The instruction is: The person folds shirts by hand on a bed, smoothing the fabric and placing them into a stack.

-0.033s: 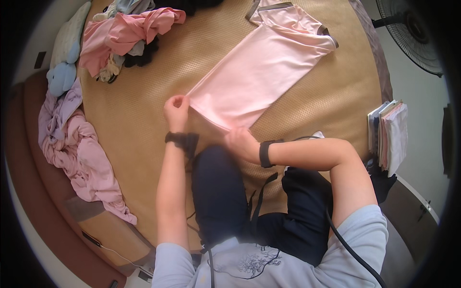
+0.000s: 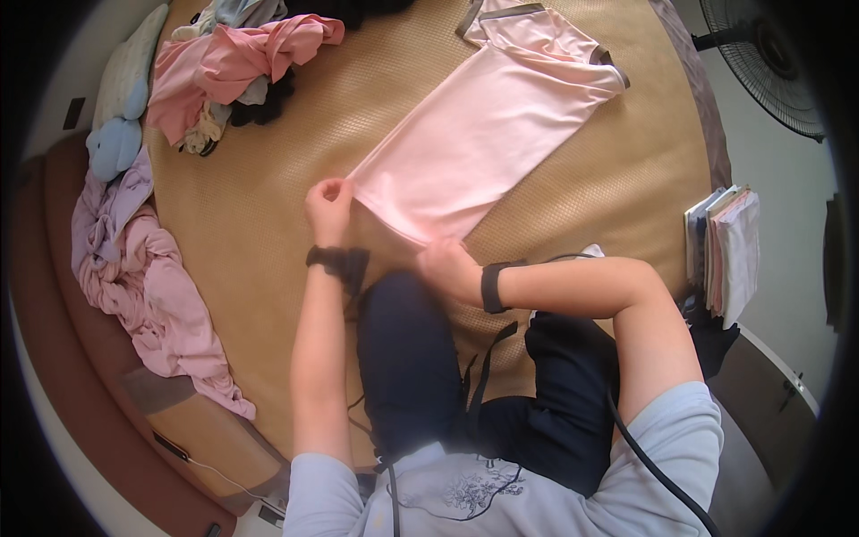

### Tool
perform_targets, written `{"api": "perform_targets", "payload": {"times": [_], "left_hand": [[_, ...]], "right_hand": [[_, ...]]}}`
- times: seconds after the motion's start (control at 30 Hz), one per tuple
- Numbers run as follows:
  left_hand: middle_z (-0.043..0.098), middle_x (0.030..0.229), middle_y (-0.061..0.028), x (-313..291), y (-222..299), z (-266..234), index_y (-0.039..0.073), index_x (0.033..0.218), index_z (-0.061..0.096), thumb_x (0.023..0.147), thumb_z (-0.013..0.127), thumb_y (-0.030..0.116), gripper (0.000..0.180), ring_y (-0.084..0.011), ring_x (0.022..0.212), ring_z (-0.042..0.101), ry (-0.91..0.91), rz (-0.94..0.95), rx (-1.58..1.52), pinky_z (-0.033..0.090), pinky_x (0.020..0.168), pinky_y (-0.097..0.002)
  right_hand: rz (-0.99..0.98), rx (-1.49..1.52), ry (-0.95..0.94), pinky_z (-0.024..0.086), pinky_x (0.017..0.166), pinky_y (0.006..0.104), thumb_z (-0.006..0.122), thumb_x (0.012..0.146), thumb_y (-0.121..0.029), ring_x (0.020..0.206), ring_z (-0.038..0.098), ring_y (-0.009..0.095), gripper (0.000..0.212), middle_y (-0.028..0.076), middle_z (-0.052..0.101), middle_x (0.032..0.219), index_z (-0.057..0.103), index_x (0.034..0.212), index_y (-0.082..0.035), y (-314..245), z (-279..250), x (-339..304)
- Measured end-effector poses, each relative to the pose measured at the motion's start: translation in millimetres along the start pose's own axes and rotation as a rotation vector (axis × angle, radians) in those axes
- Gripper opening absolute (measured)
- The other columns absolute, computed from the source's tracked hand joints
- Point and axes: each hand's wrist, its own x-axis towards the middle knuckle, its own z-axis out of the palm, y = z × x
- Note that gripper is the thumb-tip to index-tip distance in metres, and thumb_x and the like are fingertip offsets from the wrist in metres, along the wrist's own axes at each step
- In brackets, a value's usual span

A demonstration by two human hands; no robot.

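Pink garment (image 2: 492,134) smooth cloth, faint sheen; mat (image 2: 268,215) under it textured, semi-glossy; left of garment, crumpled heap (image 2: 152,246) of matt cloth; right of garment, folded stack (image 2: 732,255), matt cloth; nearer me than garment, my trousers (image 2: 407,358), dark matt cloth

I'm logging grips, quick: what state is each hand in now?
Left hand: closed, pinching a corner of the pink garment.
Right hand: touching the garment's near edge; blurred, so open or closed cannot be told.

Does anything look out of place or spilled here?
Nothing looks spilled. The jumbled clothes heap at far left and crumpled cloth along the left edge look untidy compared with the mostly flat pink shirt.
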Motion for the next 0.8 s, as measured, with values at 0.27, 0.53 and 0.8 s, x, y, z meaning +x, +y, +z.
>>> {"api": "perform_targets", "payload": {"times": [0.27, 0.53, 0.8], "left_hand": [[0.062, 0.073, -0.0060, 0.3, 14.4, 4.1, 0.000, 0.079, 0.061, 0.073, 0.067, 0.015, 0.018, -0.0130, 0.067, 0.057, -0.015, 0.051, 0.063, 0.046, 0.064, -0.0258], [0.062, 0.072, -0.0071, 12.0, 2.3, 3.6, -0.001, 0.080, 0.061, 0.073, 0.066, 0.016, 0.019, -0.0141, 0.066, 0.056, -0.096, 0.005, 0.030, 0.045, 0.063, -0.0272], [0.062, 0.072, -0.0071, 15.3, 9.3, 1.6, -0.002, 0.080, 0.062, 0.074, 0.066, 0.017, 0.020, -0.0141, 0.066, 0.057, -0.168, -0.041, 0.028, 0.045, 0.062, -0.0264]], "right_hand": [[-0.140, 0.012, -0.188, 0.041, 0.040, 0.0328, 0.054, 0.070, -0.014, 0.062, 0.057, 0.018, 0.013, 0.001, 0.058, 0.067, 0.063, 0.076, -0.008, 0.3, -8.6, 2.3], [-0.404, -0.070, -0.444, 0.040, 0.038, 0.0303, 0.053, 0.069, -0.016, 0.056, 0.057, 0.017, 0.012, -0.001, 0.060, 0.065, 0.065, 0.070, -0.012, -12.2, -49.3, 22.1], [-0.421, -0.099, -0.269, 0.040, 0.047, 0.0319, 0.053, 0.072, -0.024, 0.063, 0.056, 0.017, 0.015, 0.000, 0.059, 0.068, 0.064, 0.072, -0.013, -8.5, -23.9, 29.9]]}}
